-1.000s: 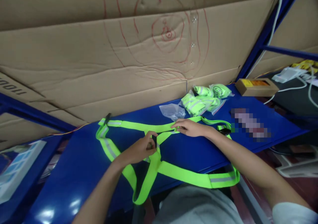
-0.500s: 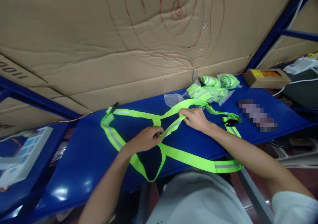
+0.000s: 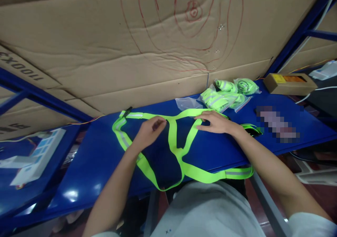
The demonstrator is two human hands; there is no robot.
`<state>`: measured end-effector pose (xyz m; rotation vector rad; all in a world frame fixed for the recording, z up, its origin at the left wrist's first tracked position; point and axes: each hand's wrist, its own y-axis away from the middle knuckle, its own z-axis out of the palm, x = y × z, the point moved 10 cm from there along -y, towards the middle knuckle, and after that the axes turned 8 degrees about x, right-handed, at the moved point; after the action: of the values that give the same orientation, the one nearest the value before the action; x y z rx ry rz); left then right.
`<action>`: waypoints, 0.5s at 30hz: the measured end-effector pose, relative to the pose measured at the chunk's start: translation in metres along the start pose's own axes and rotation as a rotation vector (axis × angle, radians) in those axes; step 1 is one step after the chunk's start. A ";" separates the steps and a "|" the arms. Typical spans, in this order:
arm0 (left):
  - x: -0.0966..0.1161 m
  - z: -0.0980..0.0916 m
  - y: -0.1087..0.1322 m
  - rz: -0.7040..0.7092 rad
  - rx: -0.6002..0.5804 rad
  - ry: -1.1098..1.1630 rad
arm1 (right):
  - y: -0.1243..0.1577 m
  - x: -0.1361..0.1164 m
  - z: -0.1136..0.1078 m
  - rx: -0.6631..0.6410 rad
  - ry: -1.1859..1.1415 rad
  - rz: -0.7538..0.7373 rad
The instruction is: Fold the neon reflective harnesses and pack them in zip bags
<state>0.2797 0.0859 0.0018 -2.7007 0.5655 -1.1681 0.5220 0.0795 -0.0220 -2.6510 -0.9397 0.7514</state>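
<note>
A neon yellow-green reflective harness [image 3: 179, 153] of flat straps with grey stripes lies spread out, its lower loop hanging over the table's front edge. My left hand [image 3: 150, 131] is at its upper left strap, thumb and fingertips pressed together; whether strap is between them is hidden. Beside the right inner strap, my right hand [image 3: 216, 122] has thumb and forefinger apart, with the strap passing near the fingertips. A black buckle [image 3: 128, 111] sits at the harness's upper left corner. Part of the harness's right side is behind my right forearm.
Bagged green reflective straps [image 3: 223, 95] lie at the back of the blue table [image 3: 86, 160], near an empty clear bag [image 3: 186, 103]. A small cardboard box [image 3: 289, 84] stands to the right, behind a pixelated item [image 3: 277, 123]. A cardboard wall [image 3: 105, 54] rises behind.
The twisted strap between my hands has been let go by the right hand and now lies flatter, forming a U shape. My left hand has moved up and left; the right hand's fingers have spread.
</note>
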 end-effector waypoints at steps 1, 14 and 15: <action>-0.006 -0.010 -0.003 -0.002 0.095 -0.027 | 0.000 -0.002 -0.003 0.025 -0.002 -0.005; -0.103 -0.114 -0.005 -0.293 0.531 -0.412 | -0.001 -0.022 0.016 0.066 -0.029 -0.077; -0.120 -0.126 -0.001 -0.347 0.558 -0.423 | -0.001 -0.021 0.019 0.052 -0.033 -0.071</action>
<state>0.1135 0.1365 0.0078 -2.4699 -0.2639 -0.6361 0.4972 0.0675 -0.0290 -2.5542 -1.0034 0.7937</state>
